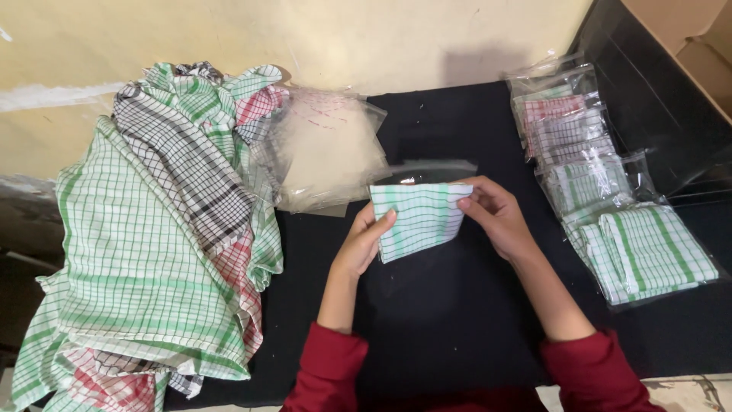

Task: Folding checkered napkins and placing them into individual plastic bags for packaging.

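Left hand [364, 243] and right hand [496, 215] both pinching 1 small folded green-and-white checked cloth [418, 217], fingers pressed on its 2 side edges, held above the black table covering [442, 320]. Thin clear plastic bag [431, 169] just behind the cloth's top edge. Heap of loose checked cloths [152, 229] at far left, stack of empty clear bags [328, 149] beside it. Row of bagged folded cloths [610, 206] at right.
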